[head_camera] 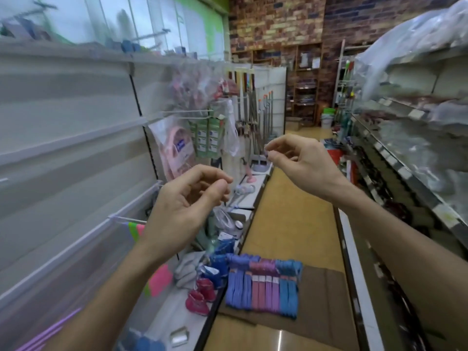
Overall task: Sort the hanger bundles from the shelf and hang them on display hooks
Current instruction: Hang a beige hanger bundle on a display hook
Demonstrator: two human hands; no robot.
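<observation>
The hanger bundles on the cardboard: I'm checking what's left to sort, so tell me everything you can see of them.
The hanger bundles lie flat in a tight row on brown cardboard spread on the aisle floor, beside the low shelf edge. They look like plastic, grouped by colour: blue at the left, pink and purple in the middle, brighter blue at the right. A light label band crosses the middle ones. Neither hand touches them.

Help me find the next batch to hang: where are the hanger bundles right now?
In the head view the hanger bundles lie low at centre, in a blue, pink and purple row on brown cardboard on the aisle floor, right of the small pink shoes.
</observation>
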